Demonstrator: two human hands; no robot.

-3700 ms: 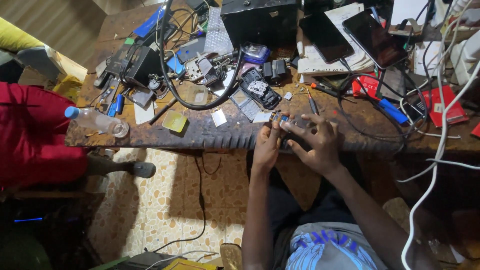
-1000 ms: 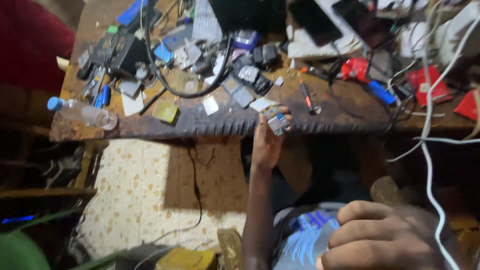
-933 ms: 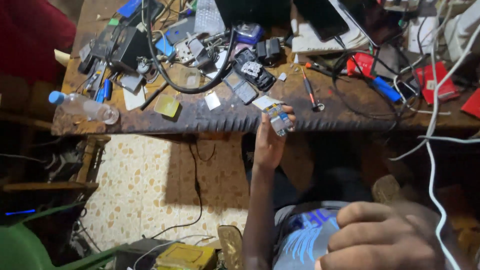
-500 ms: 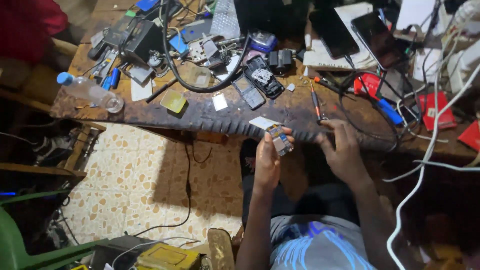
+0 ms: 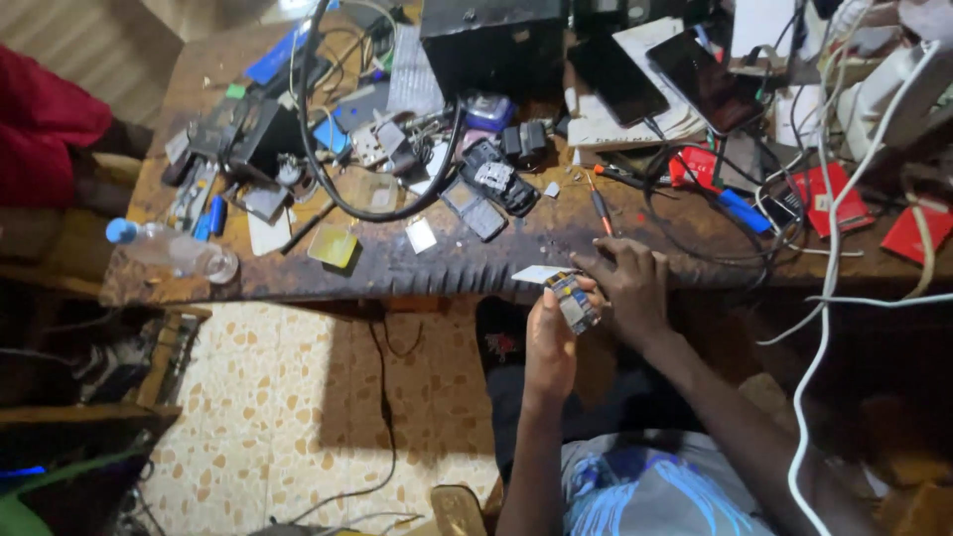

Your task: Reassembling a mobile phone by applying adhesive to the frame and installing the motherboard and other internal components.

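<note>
At the frame's centre, the left hand [image 5: 549, 342] is gripping a small circuit board [image 5: 574, 300] just below the wooden workbench [image 5: 397, 268] edge — its long axis tilting up-left — while the right hand [image 5: 627, 288], fingers curled, is touching it from the right.

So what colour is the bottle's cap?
Blue: the bottle's cap shows clearly in the head view.

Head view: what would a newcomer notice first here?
First, the two hands at the near edge of the cluttered wooden workbench: the left hand holds up a small circuit board, with the right hand beside it. Then the thick black cable looping over scattered phone parts, and a plastic bottle at the left end.
</note>
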